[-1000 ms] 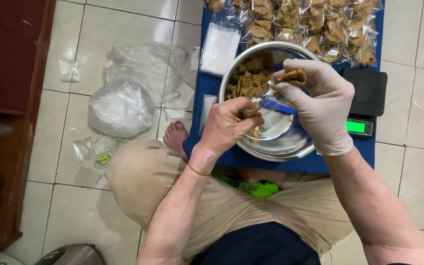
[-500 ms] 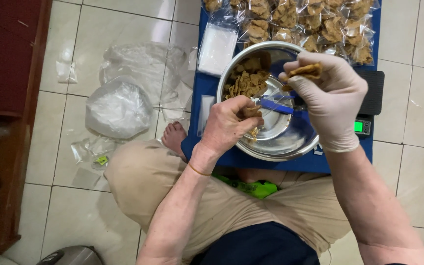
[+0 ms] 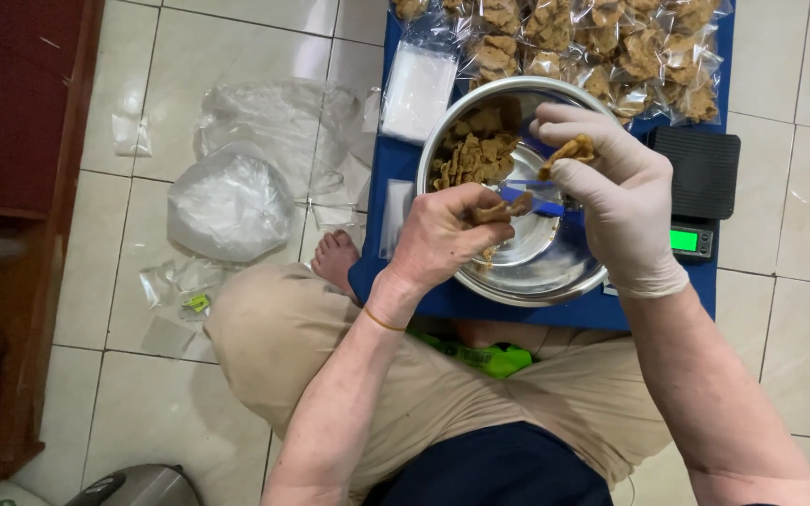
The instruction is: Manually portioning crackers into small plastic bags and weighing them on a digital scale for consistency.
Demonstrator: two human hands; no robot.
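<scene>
Steel bowl (image 3: 527,272) sits at twelve o'clock from our knees. Our gloved right hand (image 3: 611,201) pinches a brown snack piece (image 3: 569,150) over it; our bare left hand (image 3: 442,234) clamps another piece (image 3: 499,211) at nine o'clock.

The scene is bright and evenly lit, with soft light that seems to come from above. Shadows are weak; a soft one lies under the steel bowl (image 3: 517,253) on the blue mat (image 3: 555,309). The inside of the bowl gives strong white glare. The pale floor tiles (image 3: 142,394) reflect a mild shine. The clear plastic bags (image 3: 232,201) on the left look a little washed out. The far left, by the dark wooden furniture (image 3: 11,187), is dimmer. Focus is sharp in the middle; tile lines bend slightly toward the edges.
</scene>
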